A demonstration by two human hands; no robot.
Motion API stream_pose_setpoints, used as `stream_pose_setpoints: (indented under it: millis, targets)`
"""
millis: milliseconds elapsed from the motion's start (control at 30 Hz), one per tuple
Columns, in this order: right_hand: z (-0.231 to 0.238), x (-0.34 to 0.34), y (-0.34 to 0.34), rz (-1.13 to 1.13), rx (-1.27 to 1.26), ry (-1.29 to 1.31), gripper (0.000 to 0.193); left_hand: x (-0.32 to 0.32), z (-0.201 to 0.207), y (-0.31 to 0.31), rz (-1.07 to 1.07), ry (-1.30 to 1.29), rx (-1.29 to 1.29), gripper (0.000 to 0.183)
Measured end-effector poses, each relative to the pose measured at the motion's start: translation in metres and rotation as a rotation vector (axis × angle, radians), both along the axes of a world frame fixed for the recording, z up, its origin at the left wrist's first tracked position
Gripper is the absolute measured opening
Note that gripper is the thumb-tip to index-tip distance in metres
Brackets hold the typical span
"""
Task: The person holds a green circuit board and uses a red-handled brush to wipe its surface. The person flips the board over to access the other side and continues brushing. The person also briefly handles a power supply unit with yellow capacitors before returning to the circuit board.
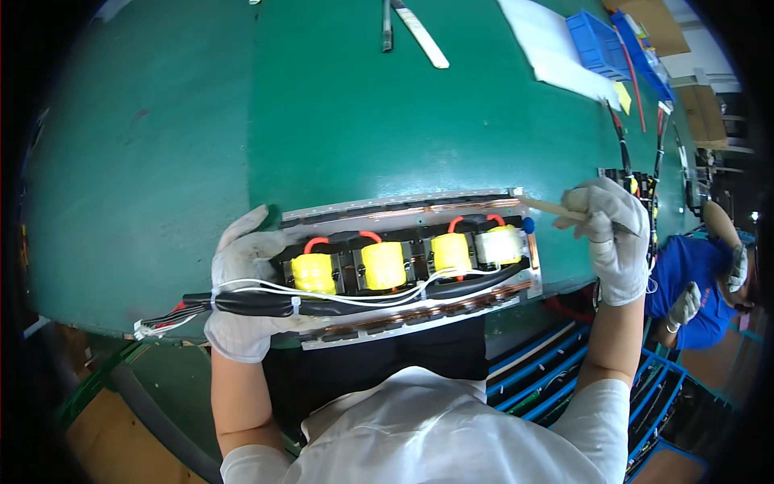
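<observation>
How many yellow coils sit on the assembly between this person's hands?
4, in one row along the assembly: the first coil nearest the left hand, then the second coil, the third coil, and the fourth coil, partly white, at the right end.

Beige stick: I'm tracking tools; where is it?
Head view, right of centre: the right hand holds the beige stick, tip near the coil assembly's upper right corner.

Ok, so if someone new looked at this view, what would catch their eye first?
Probably the four yellow-wrapped blocks, lined up along the metal-edged assembly near the middle of the view. Next, the pale stick in the gloved right fingers, its tip by the assembly's upper right corner. Then perhaps another person's blue shirt, at the right edge.
</observation>
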State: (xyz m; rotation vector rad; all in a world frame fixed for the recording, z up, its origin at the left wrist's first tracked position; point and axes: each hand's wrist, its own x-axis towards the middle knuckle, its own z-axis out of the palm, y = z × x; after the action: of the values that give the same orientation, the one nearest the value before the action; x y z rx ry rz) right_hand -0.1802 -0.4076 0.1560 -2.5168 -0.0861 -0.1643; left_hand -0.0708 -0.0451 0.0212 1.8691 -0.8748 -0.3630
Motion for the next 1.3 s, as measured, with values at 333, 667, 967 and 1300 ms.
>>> stream_pose_setpoints:
  millis: [333,667,967,1300]
  targets:
    - [-0.008,0.037,0.016,0.278,-0.072,0.205,0.035,0.005,-0.009,0.005,-0.003,-0.220,-0.011,0.088]
    - [-0.019,0.063,0.042,0.379,-0.061,0.078,0.030,0.000,0.002,-0.003,0.096,-0.251,-0.039,0.083]
    - [-0.014,0.075,0.062,0.401,-0.001,0.217,0.034,0.007,0.013,-0.008,0.157,-0.441,-0.055,0.072]
    - [-0.026,0.106,0.112,0.622,0.099,0.033,0.023,0.008,0.005,-0.009,0.302,-0.493,-0.049,0.051]
